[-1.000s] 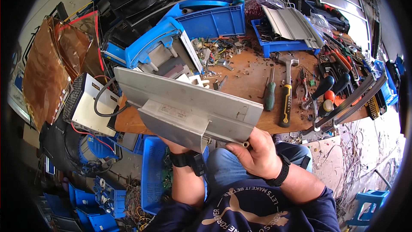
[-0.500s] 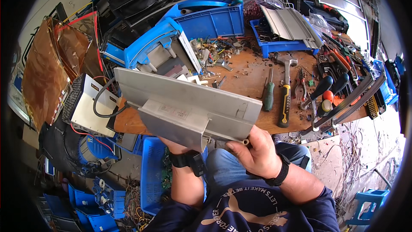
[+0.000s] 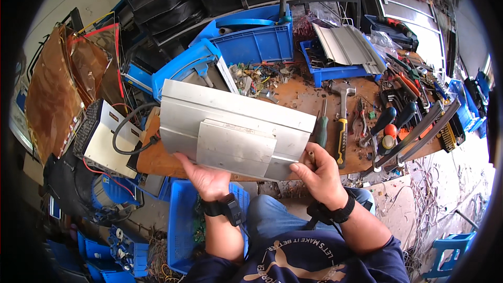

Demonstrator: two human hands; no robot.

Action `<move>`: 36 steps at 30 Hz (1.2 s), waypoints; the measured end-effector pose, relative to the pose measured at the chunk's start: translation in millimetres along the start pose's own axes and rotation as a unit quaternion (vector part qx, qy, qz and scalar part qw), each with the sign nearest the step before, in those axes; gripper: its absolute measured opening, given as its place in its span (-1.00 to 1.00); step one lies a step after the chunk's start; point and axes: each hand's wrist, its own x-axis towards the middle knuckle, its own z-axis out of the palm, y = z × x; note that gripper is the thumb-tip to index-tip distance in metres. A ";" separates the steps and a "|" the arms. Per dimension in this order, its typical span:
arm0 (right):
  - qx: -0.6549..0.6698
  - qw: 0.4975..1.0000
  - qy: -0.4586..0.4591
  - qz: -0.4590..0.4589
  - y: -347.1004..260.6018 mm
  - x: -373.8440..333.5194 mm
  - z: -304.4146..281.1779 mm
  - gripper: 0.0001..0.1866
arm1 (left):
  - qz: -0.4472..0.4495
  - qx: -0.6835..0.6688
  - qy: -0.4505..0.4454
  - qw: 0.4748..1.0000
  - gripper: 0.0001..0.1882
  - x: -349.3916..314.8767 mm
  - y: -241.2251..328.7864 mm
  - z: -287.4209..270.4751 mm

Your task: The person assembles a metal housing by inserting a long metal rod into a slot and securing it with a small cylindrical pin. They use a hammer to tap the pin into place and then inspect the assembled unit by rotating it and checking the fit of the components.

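Cluttered worktop [image 3: 293, 93] beyond metal panel [image 3: 237, 132]; right hand [image 3: 324, 178] grasps panel's corner, left hand's [image 3: 207, 182] fingers hidden behind, grip unclear; lopsided support could tip panel.

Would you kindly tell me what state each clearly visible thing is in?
Panel: held up, tilted, boxy side showing
Left hand: palm up under the panel, fingers hidden
Right hand: gripping the panel's right end
Hammer: lying on the table, head away
Screwdriver: lying left of the hammer, handle nearer
Crate: open-topped, green pieces inside
Tray: partly covered by a grey sheet
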 end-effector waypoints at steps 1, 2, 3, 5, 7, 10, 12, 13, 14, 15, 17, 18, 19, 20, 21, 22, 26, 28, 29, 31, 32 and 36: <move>-0.063 0.997 0.027 -0.019 0.8 -2.6 -6.8 -0.61 | -0.001 -0.002 -0.002 1.000 -0.16 -1.0 4.2 -0.1; -0.126 0.990 0.053 -0.039 2.8 -7.3 -13.7 -0.61 | -0.002 -0.005 -0.003 1.000 -0.16 -1.5 6.8 0.9; -0.187 0.977 0.081 -0.058 3.2 -9.4 -17.2 -0.61 | 0.017 0.010 0.011 1.000 -0.17 -1.6 8.2 4.1; -0.280 0.939 0.076 -0.183 -10.5 -10.5 -16.0 -0.52 | 0.054 0.042 0.043 0.997 -0.17 -3.2 9.6 9.7; -0.329 0.892 0.052 -0.307 -24.0 -2.8 -6.0 -0.44 | 0.087 0.058 0.016 0.994 -0.23 -7.6 9.0 9.9; -0.415 0.865 0.005 -0.282 -46.8 -5.6 13.5 -0.16 | 0.097 0.090 -0.007 0.991 -0.26 -17.4 4.5 8.8; -0.439 0.859 0.002 -0.261 -48.3 -5.1 17.6 -0.10 | 0.086 0.103 -0.043 0.990 -0.24 -29.6 -2.1 13.6; -0.449 0.858 0.002 -0.250 -46.2 -3.9 18.5 -0.08 | 0.143 0.143 -0.016 0.979 -0.24 -29.6 -9.6 5.3; -0.457 0.857 0.003 -0.239 -43.5 -2.8 19.4 -0.07 | 0.168 0.183 -0.019 0.968 -0.23 -32.9 -14.0 -0.7; -0.446 0.862 0.011 -0.239 -39.1 -2.5 20.3 -0.05 | 0.192 0.224 -0.020 0.955 -0.22 -36.7 -17.6 -3.7; -0.432 0.869 0.028 -0.240 -31.6 -3.6 17.9 -0.01 | 0.246 0.310 -0.014 0.918 -0.18 -41.9 -29.6 -0.6; -0.432 0.879 0.025 -0.201 -33.0 -3.8 17.6 0.00 | 0.262 0.337 -0.004 0.904 -0.16 -42.3 -35.3 -6.0; -0.423 0.885 0.023 -0.194 -32.3 -3.3 16.2 0.01 | 0.273 0.367 0.004 0.889 -0.14 -43.8 -40.5 -8.6; -0.415 0.890 0.022 -0.186 -29.3 -1.3 14.4 0.03 | 0.294 0.359 0.032 0.885 -0.12 -45.5 -48.0 -0.2; -0.407 0.896 0.021 -0.178 -25.6 0.9 12.7 0.05 | 0.285 0.337 0.015 0.897 -0.17 -47.5 -50.7 0.3; -0.398 0.895 0.036 -0.198 -18.7 0.9 12.0 0.01 | 0.273 0.317 -0.002 0.908 -0.21 -50.2 -52.6 -1.5; -0.383 0.910 0.064 -0.144 -6.7 1.4 3.2 -0.09 | 0.275 0.356 -0.050 0.892 -0.44 -54.4 -62.2 -1.0; -0.368 0.919 0.070 -0.120 5.0 -1.2 -2.3 -0.10 | 0.287 0.389 -0.071 0.872 -0.51 -54.8 -67.5 0.7; -0.361 0.923 0.074 -0.108 9.7 -3.8 -4.7 -0.11 | 0.293 0.410 -0.102 0.858 -0.52 -56.6 -68.2 -1.3; -0.313 0.945 0.068 -0.069 26.7 -11.2 -9.6 -0.12 | 0.303 0.450 -0.163 0.824 -0.54 -60.0 -66.7 -8.4; -0.286 0.952 0.077 -0.082 33.9 -15.8 -13.4 -0.12 | 0.324 0.459 -0.191 0.805 -0.57 -62.6 -67.0 0.7; -0.281 0.946 0.115 -0.112 64.3 -29.8 -27.3 -0.16 | 0.321 0.475 -0.274 0.773 -0.74 -68.1 -69.5 -3.5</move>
